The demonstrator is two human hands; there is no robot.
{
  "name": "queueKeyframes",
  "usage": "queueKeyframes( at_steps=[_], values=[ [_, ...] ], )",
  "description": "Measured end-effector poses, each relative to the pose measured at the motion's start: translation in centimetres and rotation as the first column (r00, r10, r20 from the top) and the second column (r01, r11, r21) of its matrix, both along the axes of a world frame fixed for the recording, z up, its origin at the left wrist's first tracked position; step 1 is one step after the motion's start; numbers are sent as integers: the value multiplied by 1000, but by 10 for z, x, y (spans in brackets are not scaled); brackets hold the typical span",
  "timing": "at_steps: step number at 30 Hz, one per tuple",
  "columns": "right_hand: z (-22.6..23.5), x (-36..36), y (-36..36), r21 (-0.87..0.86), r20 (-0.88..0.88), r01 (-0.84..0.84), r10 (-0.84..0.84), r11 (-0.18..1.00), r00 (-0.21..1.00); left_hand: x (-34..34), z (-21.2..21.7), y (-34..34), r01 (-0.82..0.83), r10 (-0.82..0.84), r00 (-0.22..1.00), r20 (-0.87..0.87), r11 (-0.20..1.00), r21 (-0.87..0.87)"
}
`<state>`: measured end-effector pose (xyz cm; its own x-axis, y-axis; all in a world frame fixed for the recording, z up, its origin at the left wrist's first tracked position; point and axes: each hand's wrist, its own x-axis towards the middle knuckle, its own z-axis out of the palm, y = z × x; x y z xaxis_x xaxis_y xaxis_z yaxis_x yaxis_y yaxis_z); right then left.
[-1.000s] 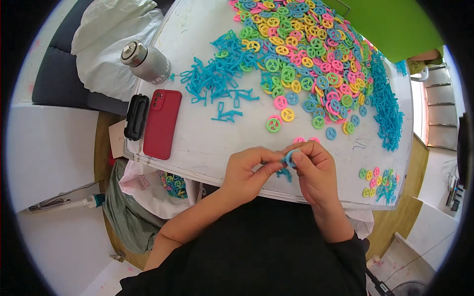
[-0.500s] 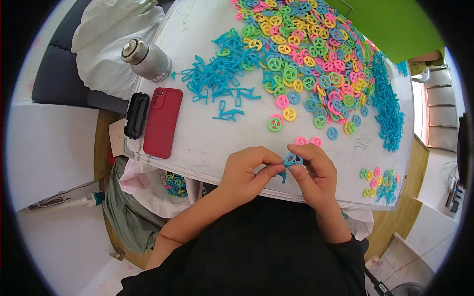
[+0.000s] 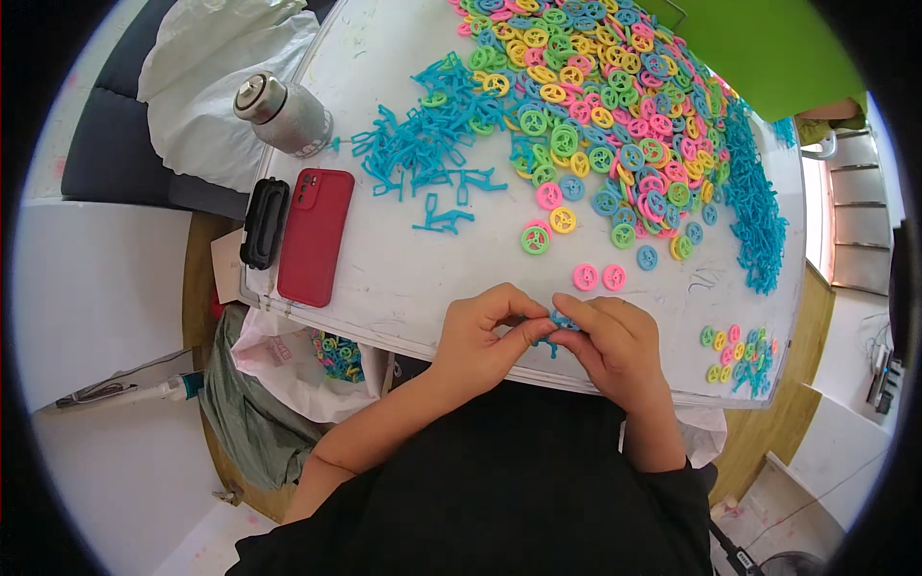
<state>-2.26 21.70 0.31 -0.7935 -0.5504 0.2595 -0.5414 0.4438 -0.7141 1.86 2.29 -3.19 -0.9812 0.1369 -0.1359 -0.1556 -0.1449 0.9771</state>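
White table (image 3: 403, 278) edge; left hand (image 3: 485, 341) and right hand (image 3: 615, 346) pinch blue plastic piece (image 3: 560, 322) between them.

red phone (image 3: 312, 235) | black case (image 3: 263, 222) | steel bottle (image 3: 283, 115) | white bag (image 3: 216, 86)

this looks like a small home workshop for hand assembly of plastic parts. a white worktable (image 3: 403, 278) carries a broad heap of coloured plastic rings (image 3: 595, 106) and piles of blue plastic pieces (image 3: 432, 144). personal things lie at its edge: a red phone (image 3: 315, 235), a black case (image 3: 264, 223) and a steel flask (image 3: 283, 115). a plastic bag of finished rings (image 3: 331, 355) hangs below the table, above a wooden floor (image 3: 197, 288).
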Motion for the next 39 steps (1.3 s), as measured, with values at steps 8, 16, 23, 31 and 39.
queueKeyframes(
  at_steps=[8,16,23,31,39],
  values=[
    [4,12,0,-364,855,372,148,854,497,-7,4,-4,-296,-20,751,-660,883,-364],
    [4,4,-10,43,-295,-240,242,970,924,-8,12,-9,-147,108,971,215,974,172],
    [-2,2,-1,-153,27,-136,142,979,989,-14,31,-17,-164,-41,925,-378,854,-493],
    [3,-26,3,-172,585,75,41,982,810,-4,11,-20,-25,-97,945,-311,930,-366],
    [-15,-85,6,458,-483,375,-128,806,866,-7,8,-22,-77,-9,961,-277,951,-298]
  ],
)
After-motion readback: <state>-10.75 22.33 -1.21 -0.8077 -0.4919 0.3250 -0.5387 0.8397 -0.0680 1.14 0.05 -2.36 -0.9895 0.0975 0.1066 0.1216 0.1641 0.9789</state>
